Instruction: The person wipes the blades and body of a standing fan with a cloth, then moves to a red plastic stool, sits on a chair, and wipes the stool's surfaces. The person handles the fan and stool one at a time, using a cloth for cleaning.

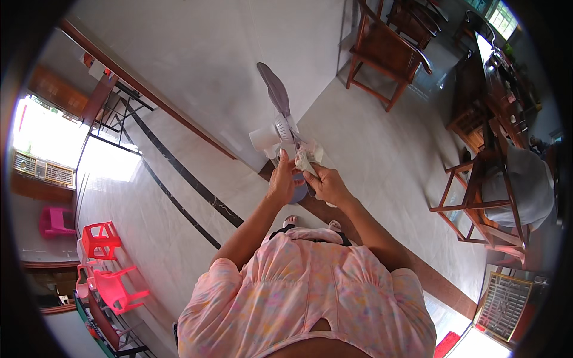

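Note:
A pedestal-type electric fan without a guard stands before me, with a pale motor housing (265, 138) and a grey upper blade (274, 89). My right hand (330, 184) grips a crumpled light cloth (309, 155) against the fan's hub and lower blade. Part of that lower blade (310, 190) shows beneath the right fingers. My left hand (282, 182) is raised just under the housing, its fingers curled towards the cloth; whether they hold something is hidden. Below the hands, a round bluish-grey base (298, 192) is partly covered.
A white wall (210, 58) ends just beyond the fan. Wooden armchairs (385, 49) and a dark wooden table (485, 89) stand at right, where a seated person (519, 188) is partly seen. Red and pink plastic stools (102, 240) and a pink chair (117, 288) are at left.

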The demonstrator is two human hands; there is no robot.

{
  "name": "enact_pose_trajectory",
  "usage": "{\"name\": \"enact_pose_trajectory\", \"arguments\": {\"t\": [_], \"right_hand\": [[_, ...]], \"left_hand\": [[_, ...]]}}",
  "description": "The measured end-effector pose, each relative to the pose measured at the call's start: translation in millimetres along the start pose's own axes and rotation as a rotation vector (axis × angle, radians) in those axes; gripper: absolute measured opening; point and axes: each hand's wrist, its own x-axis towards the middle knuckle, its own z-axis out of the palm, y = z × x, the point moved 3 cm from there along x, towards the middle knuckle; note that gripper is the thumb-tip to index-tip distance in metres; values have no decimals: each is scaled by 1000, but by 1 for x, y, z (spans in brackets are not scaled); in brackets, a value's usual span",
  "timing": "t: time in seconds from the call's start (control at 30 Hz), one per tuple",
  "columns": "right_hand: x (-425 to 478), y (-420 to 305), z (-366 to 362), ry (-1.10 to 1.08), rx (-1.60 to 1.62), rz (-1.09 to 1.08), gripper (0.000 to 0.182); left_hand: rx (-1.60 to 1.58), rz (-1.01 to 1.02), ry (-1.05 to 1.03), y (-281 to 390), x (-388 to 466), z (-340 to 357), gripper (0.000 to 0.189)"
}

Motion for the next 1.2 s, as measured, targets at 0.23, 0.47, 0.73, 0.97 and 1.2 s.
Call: {"name": "enact_pose_trajectory", "arguments": {"t": [0.23, 0.47, 0.73, 0.97, 1.2], "right_hand": [[-31, 0, 16, 24, 165, -95, 27], [-41, 1, 18, 166, -74, -264, 27], [-52, 18, 9, -13, 68, -113, 19], [-84, 40, -3, -165, 614, 373, 24], [-97, 86, 28, -451, 672, 543, 27]], "left_hand": [[-138, 29, -27, 13, -9, 18, 59], [554, 609, -144, 17, -11, 13, 31], [40, 61, 189, 6, 6, 6, 28], [-80, 84, 168, -4, -22, 9, 37], [77, -9, 522, -64, -91, -43, 36]]}}
